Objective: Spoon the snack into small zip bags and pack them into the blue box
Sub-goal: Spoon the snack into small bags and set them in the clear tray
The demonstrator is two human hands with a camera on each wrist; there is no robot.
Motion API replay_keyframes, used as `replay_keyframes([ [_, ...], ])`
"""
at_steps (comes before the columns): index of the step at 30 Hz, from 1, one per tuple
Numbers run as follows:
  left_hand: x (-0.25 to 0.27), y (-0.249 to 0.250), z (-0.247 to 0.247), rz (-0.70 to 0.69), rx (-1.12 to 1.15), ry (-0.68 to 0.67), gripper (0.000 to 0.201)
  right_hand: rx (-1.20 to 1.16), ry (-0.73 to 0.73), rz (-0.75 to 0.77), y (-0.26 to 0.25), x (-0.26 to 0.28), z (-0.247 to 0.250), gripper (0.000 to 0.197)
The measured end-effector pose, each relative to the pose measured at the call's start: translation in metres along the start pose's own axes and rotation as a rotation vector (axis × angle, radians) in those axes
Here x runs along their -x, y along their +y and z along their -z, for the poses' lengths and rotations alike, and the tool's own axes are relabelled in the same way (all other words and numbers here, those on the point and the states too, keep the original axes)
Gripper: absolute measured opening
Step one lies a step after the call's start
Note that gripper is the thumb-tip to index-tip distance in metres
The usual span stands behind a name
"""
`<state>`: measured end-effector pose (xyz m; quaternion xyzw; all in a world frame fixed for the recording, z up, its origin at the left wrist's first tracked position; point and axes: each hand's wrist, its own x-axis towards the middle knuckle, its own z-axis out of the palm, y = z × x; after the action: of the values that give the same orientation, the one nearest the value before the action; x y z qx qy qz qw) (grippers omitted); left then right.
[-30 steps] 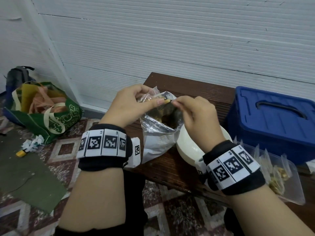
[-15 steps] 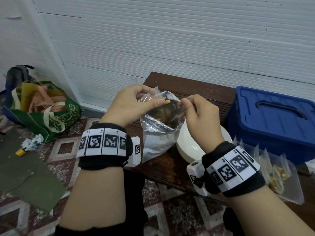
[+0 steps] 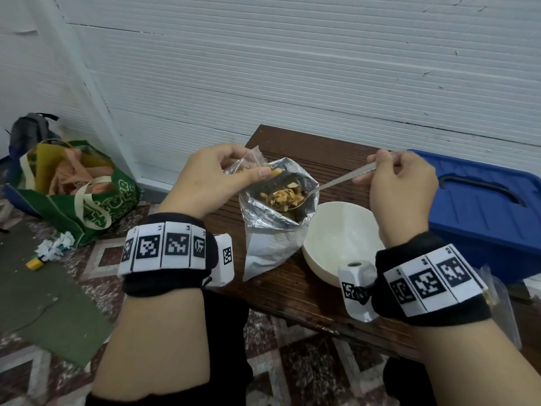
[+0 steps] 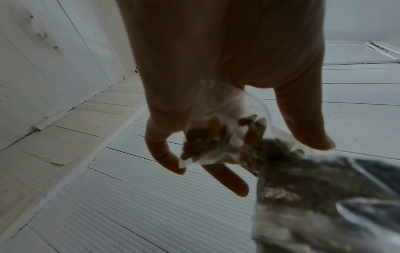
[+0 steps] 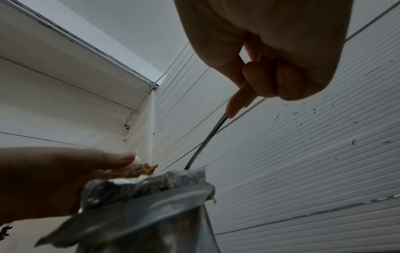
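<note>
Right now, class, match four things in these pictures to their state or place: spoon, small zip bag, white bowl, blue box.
Things:
1. spoon
2. small zip bag
3. white bowl
4. blue box

States:
A. lid shut, far right
B. loaded with snack, over the foil bag
C. pinched in the left hand
D. beside the foil bag

Pairs: 1-B, 2-C, 3-D, 4-A

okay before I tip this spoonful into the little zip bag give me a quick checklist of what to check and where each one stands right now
1. Spoon loaded with snack: ok.
2. Right hand grips the spoon handle: ok.
3. Left hand pinches the zip bag, some snack already inside: ok.
4. Zip bag mouth open wide enough for the spoon: cannot tell.
5. Spoon over the foil bag, so spills would likely fall back in: ok.
6. Blue box open for packing: not ok, lid is on.
</note>
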<state>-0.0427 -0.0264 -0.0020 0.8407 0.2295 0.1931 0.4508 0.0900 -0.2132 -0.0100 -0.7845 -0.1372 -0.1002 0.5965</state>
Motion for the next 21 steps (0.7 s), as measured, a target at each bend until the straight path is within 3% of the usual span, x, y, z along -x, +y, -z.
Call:
replay_keyframes([
  [9, 0.001, 0.002, 0.006, -0.002, -0.082, -0.042, 0.026, 0.018, 0.124, 0.026, -0.012, -0.012, 0.016, 0.025],
  [21, -0.004, 0.011, -0.01, 0.002, -0.229, -0.119, 0.034, 0.002, 0.047, 0.024, -0.012, -0.006, 0.004, 0.024],
])
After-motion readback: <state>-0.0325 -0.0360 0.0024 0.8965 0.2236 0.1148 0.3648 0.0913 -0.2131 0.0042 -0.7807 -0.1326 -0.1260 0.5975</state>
